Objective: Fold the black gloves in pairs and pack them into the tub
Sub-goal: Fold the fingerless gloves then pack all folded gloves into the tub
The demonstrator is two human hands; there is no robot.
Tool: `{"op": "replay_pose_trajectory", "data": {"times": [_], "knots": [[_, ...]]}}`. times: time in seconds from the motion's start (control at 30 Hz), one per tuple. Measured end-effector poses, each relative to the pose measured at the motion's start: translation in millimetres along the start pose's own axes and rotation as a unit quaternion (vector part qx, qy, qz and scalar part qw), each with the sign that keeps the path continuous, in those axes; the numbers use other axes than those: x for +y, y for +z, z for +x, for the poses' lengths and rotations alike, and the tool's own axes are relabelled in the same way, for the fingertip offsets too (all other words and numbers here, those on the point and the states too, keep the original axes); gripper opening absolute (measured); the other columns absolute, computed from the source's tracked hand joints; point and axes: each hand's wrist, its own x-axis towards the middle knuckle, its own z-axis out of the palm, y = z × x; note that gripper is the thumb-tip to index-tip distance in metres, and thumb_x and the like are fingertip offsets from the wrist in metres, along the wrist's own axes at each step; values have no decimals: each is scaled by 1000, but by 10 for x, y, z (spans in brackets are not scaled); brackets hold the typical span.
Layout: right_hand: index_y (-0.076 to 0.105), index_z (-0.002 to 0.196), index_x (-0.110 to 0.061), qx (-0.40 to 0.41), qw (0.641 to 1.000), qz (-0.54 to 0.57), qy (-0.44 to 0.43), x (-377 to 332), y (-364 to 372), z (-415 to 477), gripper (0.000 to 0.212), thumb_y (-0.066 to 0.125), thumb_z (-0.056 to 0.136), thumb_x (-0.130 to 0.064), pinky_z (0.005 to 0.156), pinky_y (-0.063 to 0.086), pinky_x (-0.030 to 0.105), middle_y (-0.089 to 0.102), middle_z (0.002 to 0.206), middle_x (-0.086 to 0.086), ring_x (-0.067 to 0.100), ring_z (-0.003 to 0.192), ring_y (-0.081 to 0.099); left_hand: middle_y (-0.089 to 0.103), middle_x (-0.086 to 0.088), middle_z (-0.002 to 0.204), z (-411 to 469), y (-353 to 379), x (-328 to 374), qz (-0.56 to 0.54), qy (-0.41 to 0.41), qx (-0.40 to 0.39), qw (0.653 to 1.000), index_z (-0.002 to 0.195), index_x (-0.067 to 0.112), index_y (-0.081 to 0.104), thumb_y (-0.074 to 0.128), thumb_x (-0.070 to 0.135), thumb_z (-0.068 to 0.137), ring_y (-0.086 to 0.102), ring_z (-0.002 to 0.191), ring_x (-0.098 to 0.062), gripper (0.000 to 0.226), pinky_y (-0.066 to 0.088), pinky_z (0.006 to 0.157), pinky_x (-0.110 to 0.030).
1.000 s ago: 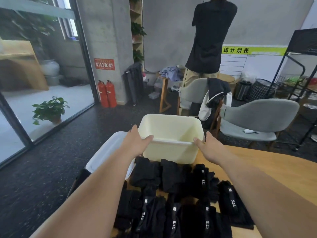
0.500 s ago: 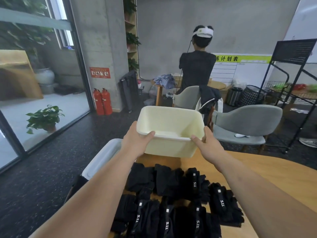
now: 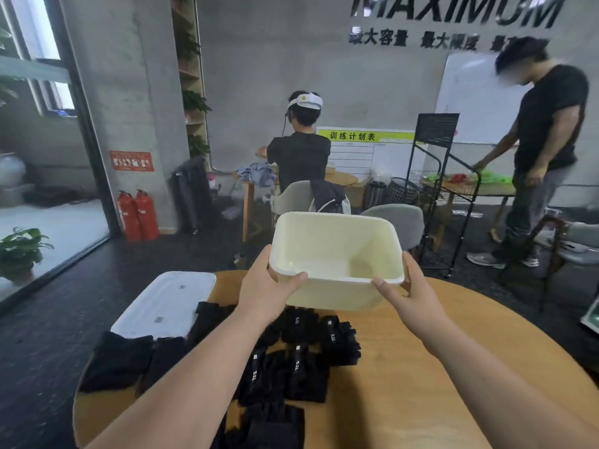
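Gripping tub (image 3: 337,251) by its near corners with left hand (image 3: 265,286) and right hand (image 3: 411,296), thumbs over rim, held up just beyond gloves (image 3: 291,367) lying nearer body on counter (image 3: 421,367).

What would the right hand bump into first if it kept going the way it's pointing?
The tub: the right hand holds its near rim, fingers pointing forward. Past the tub, the grey chair looks next in line, though depth is hard to judge.
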Motion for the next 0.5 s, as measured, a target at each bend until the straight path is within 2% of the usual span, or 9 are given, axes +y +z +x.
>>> {"op": "replay_pose_trajectory", "data": {"times": [0.1,0.2,0.3,0.4,0.5], "knots": [[29,156,-50,45,999,-2,14,111,-358,-349,75,73,95,-45,94,43,31,51,137,-25,7,120,51,67,27,124,-304,312,93,-27,16,-31,999,132,54,55,84,52,81,61,121,-7,59,52,107,-46],[27,160,-46,85,996,13,29,202,-661,-675,80,74,95,-41,99,40,35,44,140,-25,10,126,42,63,30,127,-600,606,168,-48,6,-50,998,131,60,51,86,47,84,58,124,-7,60,50,109,-43],[30,158,-47,122,992,29,32,318,-883,-967,77,74,96,-34,97,38,34,45,131,-31,8,123,42,63,28,132,-874,873,180,-82,-4,-61,995,135,59,53,89,46,81,58,126,-7,66,51,110,-44],[36,155,-49,142,988,37,44,464,-1044,-1206,71,73,98,-29,92,41,32,48,127,-35,9,119,49,62,25,137,-1104,1110,140,-93,-18,-77,992,144,55,50,88,58,72,59,128,-7,82,53,110,-46],[37,153,-49,150,986,34,61,628,-1148,-1397,67,71,99,-27,89,42,31,46,123,-40,9,117,50,64,25,134,-1304,1274,117,-90,-24,-92,991,142,53,52,88,52,77,59,126,-5,74,54,108,-46]]}}
